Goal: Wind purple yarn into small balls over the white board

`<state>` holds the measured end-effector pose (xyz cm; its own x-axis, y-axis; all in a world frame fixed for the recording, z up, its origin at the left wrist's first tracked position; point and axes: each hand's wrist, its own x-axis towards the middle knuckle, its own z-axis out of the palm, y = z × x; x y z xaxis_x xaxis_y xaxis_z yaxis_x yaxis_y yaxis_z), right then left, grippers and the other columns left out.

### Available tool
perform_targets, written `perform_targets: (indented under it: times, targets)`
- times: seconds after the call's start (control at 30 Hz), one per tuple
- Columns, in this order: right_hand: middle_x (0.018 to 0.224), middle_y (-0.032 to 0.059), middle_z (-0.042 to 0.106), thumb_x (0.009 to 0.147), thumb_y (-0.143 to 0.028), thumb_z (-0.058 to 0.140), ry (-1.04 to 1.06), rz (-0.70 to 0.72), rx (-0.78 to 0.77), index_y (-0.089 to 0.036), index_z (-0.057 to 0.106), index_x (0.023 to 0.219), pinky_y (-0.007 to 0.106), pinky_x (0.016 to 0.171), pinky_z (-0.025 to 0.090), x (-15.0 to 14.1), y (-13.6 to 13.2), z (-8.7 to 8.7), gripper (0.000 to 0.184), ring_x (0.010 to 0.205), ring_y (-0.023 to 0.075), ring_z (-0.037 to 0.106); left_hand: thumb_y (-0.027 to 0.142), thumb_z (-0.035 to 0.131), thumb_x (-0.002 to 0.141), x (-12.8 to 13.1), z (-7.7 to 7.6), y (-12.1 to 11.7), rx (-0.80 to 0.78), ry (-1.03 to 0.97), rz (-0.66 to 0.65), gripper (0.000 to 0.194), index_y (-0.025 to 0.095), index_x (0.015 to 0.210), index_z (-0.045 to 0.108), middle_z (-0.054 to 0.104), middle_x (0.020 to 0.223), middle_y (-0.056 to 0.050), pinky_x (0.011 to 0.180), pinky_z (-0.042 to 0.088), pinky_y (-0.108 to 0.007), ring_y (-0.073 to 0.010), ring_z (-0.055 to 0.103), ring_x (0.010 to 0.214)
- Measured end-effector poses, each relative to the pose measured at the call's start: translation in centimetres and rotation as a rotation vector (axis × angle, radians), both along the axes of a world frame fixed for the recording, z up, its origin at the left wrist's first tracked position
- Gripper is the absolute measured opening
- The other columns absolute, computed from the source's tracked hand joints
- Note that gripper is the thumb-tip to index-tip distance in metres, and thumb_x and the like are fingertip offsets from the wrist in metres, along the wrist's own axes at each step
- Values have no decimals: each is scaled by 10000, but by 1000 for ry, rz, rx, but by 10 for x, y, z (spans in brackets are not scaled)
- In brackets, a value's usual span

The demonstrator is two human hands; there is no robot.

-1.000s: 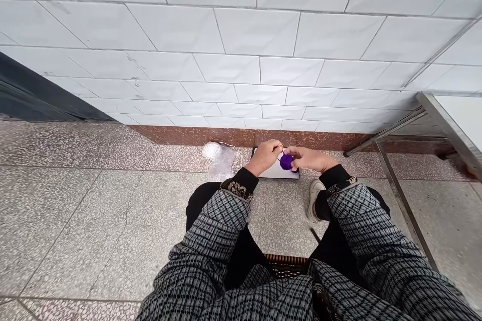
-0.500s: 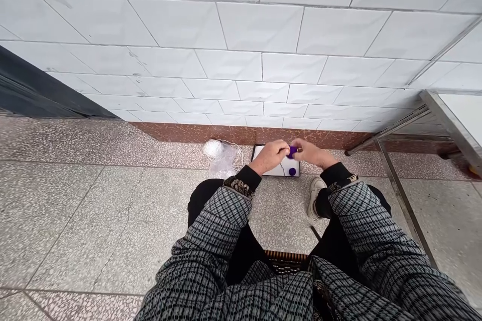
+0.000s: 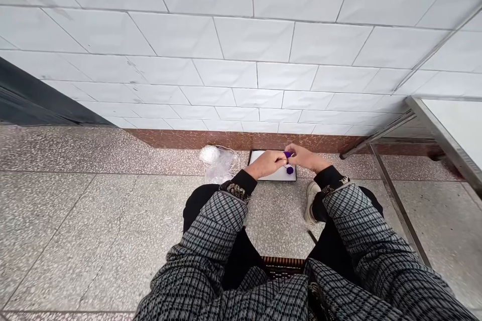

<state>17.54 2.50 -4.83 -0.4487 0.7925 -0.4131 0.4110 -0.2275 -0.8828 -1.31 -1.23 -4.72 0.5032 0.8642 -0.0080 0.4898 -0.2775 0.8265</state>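
Both of my hands meet over a shallow white tray with a dark rim (image 3: 250, 158) on the floor by the wall. My left hand (image 3: 270, 162) is closed, its thumb and fingers pinching a small purple piece that looks like yarn work (image 3: 287, 154). On its other side my right hand (image 3: 301, 156) has its fingers bent around the same piece. Fingers cover most of it, and I cannot make out any tool. Just below, a round purple yarn piece (image 3: 289, 170) rests at the right of the tray.
Left of the tray lies a ball of white yarn (image 3: 209, 153) with a crumpled clear plastic bag (image 3: 220, 164) and loose strands. A metal-framed table (image 3: 444, 135) stands at the right. White wall tiles (image 3: 218, 75) rise straight ahead. My shoe (image 3: 311, 203) is below the tray's right side.
My hands have drawn closer together around the purple piece, and less of it shows. The whole view has shifted slightly, so the wall and floor sit a little lower.
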Motion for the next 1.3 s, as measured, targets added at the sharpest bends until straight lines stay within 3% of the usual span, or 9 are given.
perform_targets:
  times: [0.13,0.27,0.4,0.63,0.77,0.9,1.03,1.13,1.3]
  targets:
    - [780,-35,644,622,-110,661,129,233,-149,-167,600,974,245,581,465,6,-5,7,362,587,96,574,222,525,853,-6,0,6,59,-43,153,204,175,655,536,562,676,9,697,390,-250,-143,514,703]
    - [816,-20,667,652,-206,733,500,120,-242,-185,593,1042,256,604,496,9,-8,18,415,592,99,592,248,527,866,-7,-2,10,36,-69,258,218,174,662,532,569,683,9,694,399,-250,-144,515,705]
    - [834,-15,665,677,-216,753,666,-73,-214,-212,596,1117,259,602,506,6,-6,22,468,611,108,591,225,542,851,-1,-3,8,-21,-71,192,175,166,688,570,558,671,22,672,385,-240,-134,500,681]
    - [749,-49,626,651,-165,711,371,-297,0,-188,598,949,246,632,484,0,3,6,320,587,83,543,238,549,867,1,2,1,-30,-67,26,206,155,686,605,563,676,19,668,383,-239,-126,501,661]
    - [751,-41,637,624,-122,710,109,-28,-25,-166,641,944,246,588,465,2,-1,4,330,583,94,565,214,554,854,-3,3,4,55,-101,115,171,159,702,610,619,747,-10,721,423,-251,-146,556,733]
    - [842,-18,679,649,-148,754,248,116,-144,-170,659,992,242,599,490,5,-8,14,356,596,87,592,207,543,849,-9,1,10,90,-112,260,167,168,690,575,607,738,-4,736,418,-260,-149,553,744]
    - [857,0,697,647,-219,854,554,-65,-210,-195,627,1012,252,646,538,6,-4,20,431,623,93,609,212,525,866,-8,0,12,25,-97,345,196,171,676,548,553,675,24,706,391,-255,-138,513,703]
    - [894,4,705,633,-277,895,705,-287,-152,-221,587,1003,275,735,574,3,3,15,484,711,115,659,213,540,859,-2,0,8,-50,-82,234,198,169,667,552,502,625,43,661,369,-244,-126,468,653]
    - [775,-38,645,642,-190,801,387,-346,24,-215,552,922,245,606,506,1,7,-2,375,607,97,579,245,550,855,3,3,2,-71,-116,32,201,164,674,581,519,632,39,652,369,-236,-120,466,645]
